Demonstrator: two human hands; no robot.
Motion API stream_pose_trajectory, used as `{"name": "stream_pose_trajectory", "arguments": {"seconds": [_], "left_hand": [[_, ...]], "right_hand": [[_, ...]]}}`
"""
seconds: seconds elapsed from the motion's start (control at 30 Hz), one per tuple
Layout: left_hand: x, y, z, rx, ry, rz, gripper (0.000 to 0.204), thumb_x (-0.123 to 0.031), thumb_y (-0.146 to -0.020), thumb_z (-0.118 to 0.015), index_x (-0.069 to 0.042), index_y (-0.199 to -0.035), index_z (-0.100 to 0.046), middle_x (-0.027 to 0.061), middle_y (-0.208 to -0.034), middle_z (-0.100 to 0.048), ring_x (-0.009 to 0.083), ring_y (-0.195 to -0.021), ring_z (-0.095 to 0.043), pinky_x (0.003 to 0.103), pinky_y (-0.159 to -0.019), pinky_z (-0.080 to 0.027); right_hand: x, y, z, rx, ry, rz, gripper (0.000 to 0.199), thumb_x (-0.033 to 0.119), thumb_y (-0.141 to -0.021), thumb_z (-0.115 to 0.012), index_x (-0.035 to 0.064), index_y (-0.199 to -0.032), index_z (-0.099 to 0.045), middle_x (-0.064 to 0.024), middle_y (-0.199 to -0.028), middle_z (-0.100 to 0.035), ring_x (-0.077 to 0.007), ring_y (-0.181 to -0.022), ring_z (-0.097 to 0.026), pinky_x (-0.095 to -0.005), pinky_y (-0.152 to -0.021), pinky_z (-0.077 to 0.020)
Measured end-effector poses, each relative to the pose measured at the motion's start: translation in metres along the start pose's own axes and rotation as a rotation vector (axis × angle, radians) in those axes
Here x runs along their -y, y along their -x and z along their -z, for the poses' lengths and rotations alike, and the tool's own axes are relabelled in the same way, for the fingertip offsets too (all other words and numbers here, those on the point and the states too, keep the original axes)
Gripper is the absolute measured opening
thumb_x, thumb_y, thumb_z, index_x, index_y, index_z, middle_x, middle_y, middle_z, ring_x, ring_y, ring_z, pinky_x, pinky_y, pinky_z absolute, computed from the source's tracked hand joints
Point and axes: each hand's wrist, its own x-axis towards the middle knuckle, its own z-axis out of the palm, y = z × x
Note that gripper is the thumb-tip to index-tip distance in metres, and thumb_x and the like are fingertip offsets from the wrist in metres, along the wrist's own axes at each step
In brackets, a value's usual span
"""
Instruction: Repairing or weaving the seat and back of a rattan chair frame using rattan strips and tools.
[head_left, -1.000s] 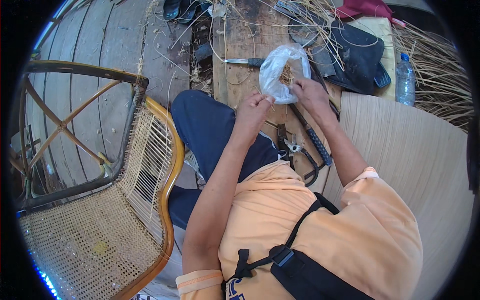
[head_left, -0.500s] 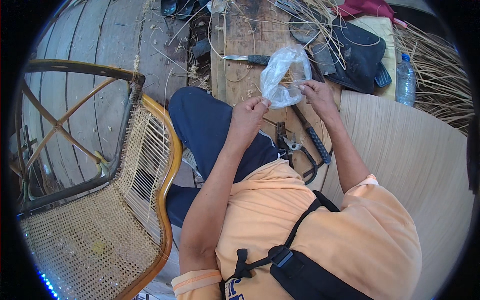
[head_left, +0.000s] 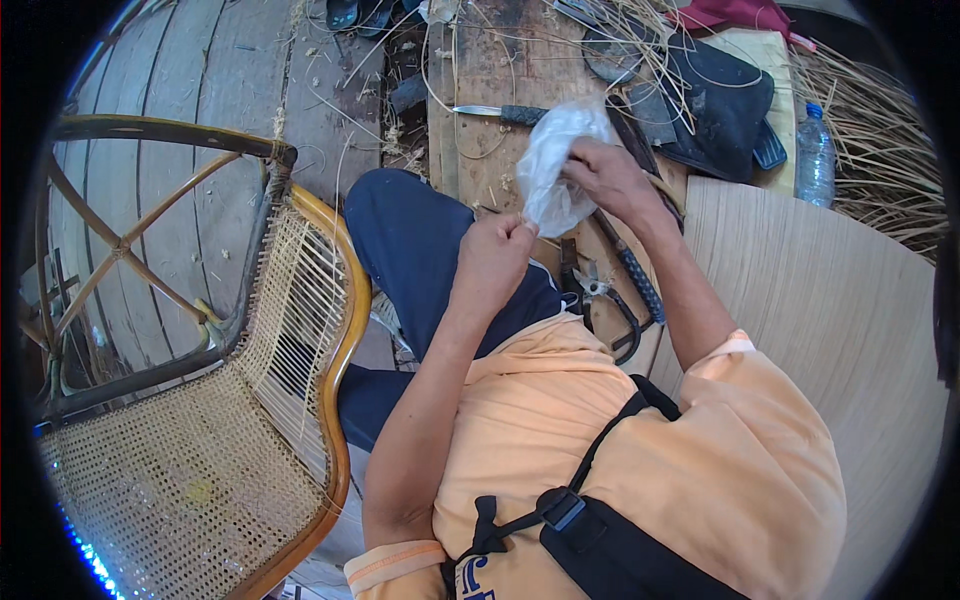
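Gripping the clear plastic bag (head_left: pixel 556 165) between them, my left hand (head_left: pixel 492 262) pinches its lower edge while my right hand (head_left: pixel 612 178) closes on its upper side. I see it held above the wooden board (head_left: pixel 480 75), near a knife (head_left: pixel 502 113).

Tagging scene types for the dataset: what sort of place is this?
Probably a rattan furniture workshop or repair spot. A cane-woven chair stands on a plank floor, loose cane strands are piled nearby, and a knife and pliers lie on a worn wooden board.

Both forearms reach forward, left grip (head_left: pixel 497 255) pinched shut, right grip (head_left: pixel 610 180) seemingly curled closed just beyond.
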Motion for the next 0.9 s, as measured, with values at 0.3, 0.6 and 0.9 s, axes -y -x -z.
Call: {"name": "stream_pose_trajectory", "arguments": {"seconds": [0.3,0.6,0.9], "left_hand": [[-0.022,0.011,0.013,-0.270,-0.438,-0.682,0.020,-0.014,-0.080,-0.054,0.005,-0.083,-0.060,0.0209,-0.104,-0.060,0.0354,-0.093,-0.058,0.040,-0.083,-0.047],[0.031,-0.062,0.000,-0.005,-0.445,-0.548,0.025,-0.015,-0.080,-0.051,0.004,-0.087,-0.066,0.0228,-0.116,-0.057,0.0378,-0.106,-0.054,0.042,-0.094,-0.042],[0.030,-0.059,0.007,-0.007,-0.402,-0.528,0.023,-0.016,-0.078,-0.054,-0.002,-0.085,-0.069,0.0230,-0.123,-0.052,0.0395,-0.112,-0.048,0.044,-0.097,-0.038]], "right_hand": [[0.013,-0.017,-0.023,0.086,-0.294,0.036,0.028,0.000,-0.077,-0.057,0.0029,-0.104,-0.061,-0.0123,-0.095,-0.063,-0.0309,-0.093,-0.059,-0.0369,-0.084,-0.0466],[-0.018,0.015,-0.026,0.048,0.120,0.519,0.018,0.001,-0.075,-0.055,0.0072,-0.090,-0.062,-0.0117,-0.085,-0.061,-0.0301,-0.083,-0.058,-0.0388,-0.076,-0.0472],[-0.011,-0.001,-0.020,-0.062,0.085,0.133,0.017,0.004,-0.083,-0.055,0.0040,-0.100,-0.060,-0.0136,-0.095,-0.061,-0.0298,-0.090,-0.061,-0.0350,-0.080,-0.0476]]}}
